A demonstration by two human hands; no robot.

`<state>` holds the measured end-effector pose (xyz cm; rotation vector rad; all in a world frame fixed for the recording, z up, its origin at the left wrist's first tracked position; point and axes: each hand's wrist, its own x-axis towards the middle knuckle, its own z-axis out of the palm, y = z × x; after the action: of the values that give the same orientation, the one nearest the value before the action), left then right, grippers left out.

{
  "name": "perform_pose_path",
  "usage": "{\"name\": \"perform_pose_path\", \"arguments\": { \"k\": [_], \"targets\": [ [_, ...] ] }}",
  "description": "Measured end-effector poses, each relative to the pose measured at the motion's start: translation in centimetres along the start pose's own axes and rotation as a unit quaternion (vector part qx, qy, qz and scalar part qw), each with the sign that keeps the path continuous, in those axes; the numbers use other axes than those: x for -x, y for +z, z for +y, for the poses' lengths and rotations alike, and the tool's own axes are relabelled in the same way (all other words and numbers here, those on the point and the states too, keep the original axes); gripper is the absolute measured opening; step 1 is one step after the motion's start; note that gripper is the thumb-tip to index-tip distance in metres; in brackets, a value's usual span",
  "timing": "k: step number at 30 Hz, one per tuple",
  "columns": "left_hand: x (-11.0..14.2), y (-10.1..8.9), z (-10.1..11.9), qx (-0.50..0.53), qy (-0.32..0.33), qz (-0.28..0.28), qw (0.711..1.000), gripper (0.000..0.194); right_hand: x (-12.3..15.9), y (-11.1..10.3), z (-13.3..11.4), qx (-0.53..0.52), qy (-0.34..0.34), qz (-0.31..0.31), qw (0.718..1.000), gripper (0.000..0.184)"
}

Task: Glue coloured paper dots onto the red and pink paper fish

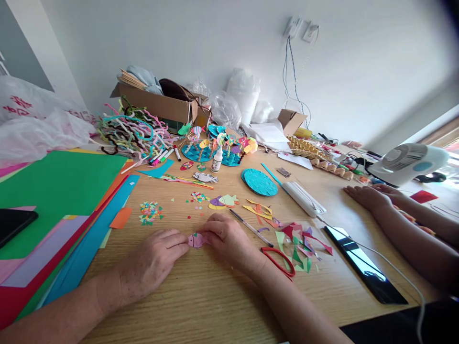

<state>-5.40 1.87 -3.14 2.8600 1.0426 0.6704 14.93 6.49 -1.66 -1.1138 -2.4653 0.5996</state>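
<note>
Both of my hands rest on the wooden table [201,301] with a small pink paper fish [196,240] between them. My left hand [152,260] presses the fish's left end with its fingertips. My right hand [225,238] pinches its right end, fingers curled. Red-handled scissors [279,260] lie just right of my right wrist. A pencil [251,228] lies beyond that hand. Another paper fish [223,201], purple, yellow and green, lies farther back.
Coloured paper sheets [60,200] are stacked at left with a black phone [14,222] on them. Paper scraps [301,241], confetti [150,211], a glue bottle [216,160], pipe cleaners [129,131] and a cardboard box [158,105] surround the work. Another person's hands [373,196] rest at right near a tablet [362,263] and fan [409,162].
</note>
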Motion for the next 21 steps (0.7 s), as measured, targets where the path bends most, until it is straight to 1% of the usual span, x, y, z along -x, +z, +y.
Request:
{"name": "perform_pose_path", "arguments": {
  "k": [2, 6, 8, 17, 21],
  "targets": [
    [-0.09, -0.09, 0.04, -0.009, 0.001, 0.0, 1.0, 0.045, -0.03, -0.03, 0.28, 0.01, -0.021, 0.012, 1.0, 0.019],
    [-0.17, -0.29, 0.11, -0.018, 0.003, 0.006, 1.0, 0.049, -0.03, 0.2, 0.74, 0.06, -0.076, 0.018, 0.995, 0.018],
    [-0.18, -0.31, 0.13, -0.016, 0.004, 0.008, 1.0, 0.048, -0.01, 0.33, 0.81, 0.077, -0.088, 0.017, 0.993, 0.015],
    [-0.16, -0.12, 0.11, -0.005, 0.01, 0.015, 1.0, 0.046, -0.08, 0.48, 0.39, 0.089, -0.089, -0.003, 0.992, 0.021],
    [0.0, -0.07, 0.13, -0.007, 0.009, 0.017, 1.0, 0.045, -0.06, 0.58, 0.39, 0.094, -0.089, -0.005, 0.992, 0.021]
  ]
}}
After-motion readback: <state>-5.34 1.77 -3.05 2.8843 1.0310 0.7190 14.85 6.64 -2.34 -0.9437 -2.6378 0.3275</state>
